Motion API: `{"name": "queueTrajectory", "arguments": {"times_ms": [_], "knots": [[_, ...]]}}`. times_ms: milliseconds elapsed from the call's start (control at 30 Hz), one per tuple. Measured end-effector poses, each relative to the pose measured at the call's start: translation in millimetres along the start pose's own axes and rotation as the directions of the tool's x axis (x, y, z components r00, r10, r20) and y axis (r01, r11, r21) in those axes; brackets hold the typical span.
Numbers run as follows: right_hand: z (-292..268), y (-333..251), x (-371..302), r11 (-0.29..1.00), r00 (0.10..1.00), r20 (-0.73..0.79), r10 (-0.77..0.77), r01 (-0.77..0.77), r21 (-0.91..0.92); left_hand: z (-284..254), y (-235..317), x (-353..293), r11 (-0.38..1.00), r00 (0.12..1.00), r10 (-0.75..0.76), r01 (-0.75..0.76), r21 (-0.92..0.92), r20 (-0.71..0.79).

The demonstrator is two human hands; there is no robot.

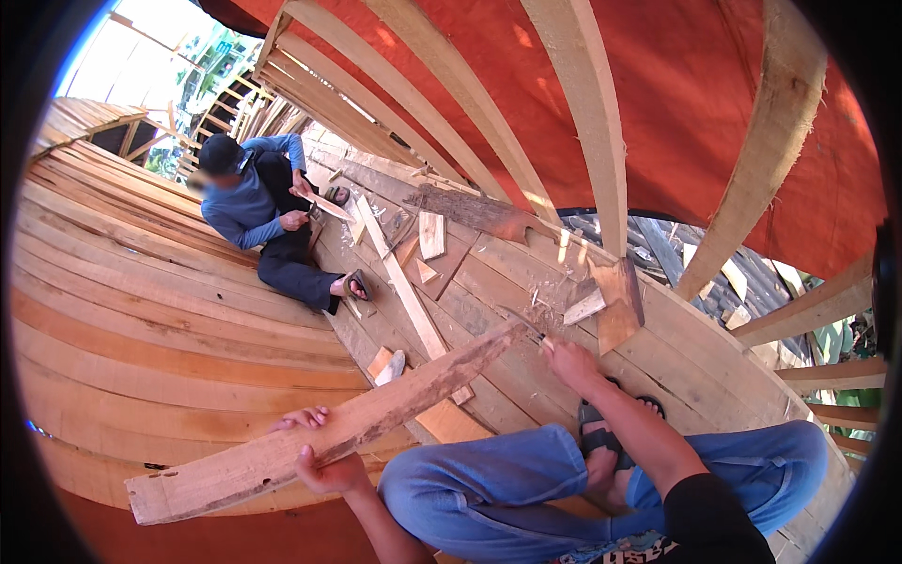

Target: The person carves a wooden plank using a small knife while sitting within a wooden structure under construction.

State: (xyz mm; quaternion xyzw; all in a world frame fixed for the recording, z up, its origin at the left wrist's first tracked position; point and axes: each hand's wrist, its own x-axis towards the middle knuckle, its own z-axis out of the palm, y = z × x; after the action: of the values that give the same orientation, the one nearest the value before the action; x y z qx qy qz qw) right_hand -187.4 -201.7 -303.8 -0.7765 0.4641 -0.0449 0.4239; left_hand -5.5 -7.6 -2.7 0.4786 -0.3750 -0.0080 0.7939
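Observation:
A long, rough-edged wooden plank (376,414) slants across in front of me, its near end low on the left and its far end near the middle. My left hand (324,468) is closed around it toward the near end, thumb and fingers on opposite edges. In my right hand (569,365) is a knife (528,324), gripped by its handle. Its narrow, dark, curved blade lies at the plank's far end; whether it touches the wood I cannot tell.
A person (254,202) in a blue top sits at the far left, working a pale wood piece. Offcuts, shavings and a long strip (404,282) lie on the plank floor. Curved ribs (587,122) rise before a red tarp (676,103). Left is a planked wall (178,301).

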Motion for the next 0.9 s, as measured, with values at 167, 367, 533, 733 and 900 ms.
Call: {"name": "queueTrajectory", "arguments": {"times_ms": [167, 367, 533, 733, 900], "knots": [[3.6, 7.7, 11.1, 0.998, 0.999, 0.02, 0.046, -0.047, 0.042, 5.5, 0.0, 2.0, 1.0, 1.0, 0.013, -0.013, -0.014, 0.006], [0.1, 18.2, 6.3, 0.999, 0.999, -0.002, -0.039, 0.038, -0.025, -4.1, -2.2, 1.7, 1.0, 1.0, 0.015, -0.014, -0.025, 0.021], [13.2, 36.6, 7.5, 1.0, 1.0, 0.001, -0.026, 0.026, 0.0, 2.7, 1.4, -1.1, 1.0, 0.999, 0.004, -0.004, 0.0, -0.035], [10.8, 22.7, -4.5, 0.997, 0.998, 0.002, -0.067, 0.067, -0.049, -6.6, -1.8, 2.3, 1.0, 0.999, 0.015, -0.015, -0.009, 0.036], [10.3, 5.5, -8.8, 1.0, 0.997, 0.072, 0.009, -0.008, -0.01, -6.5, -3.2, 1.2, 1.0, 0.999, 0.006, -0.007, -0.024, -0.038]]}}
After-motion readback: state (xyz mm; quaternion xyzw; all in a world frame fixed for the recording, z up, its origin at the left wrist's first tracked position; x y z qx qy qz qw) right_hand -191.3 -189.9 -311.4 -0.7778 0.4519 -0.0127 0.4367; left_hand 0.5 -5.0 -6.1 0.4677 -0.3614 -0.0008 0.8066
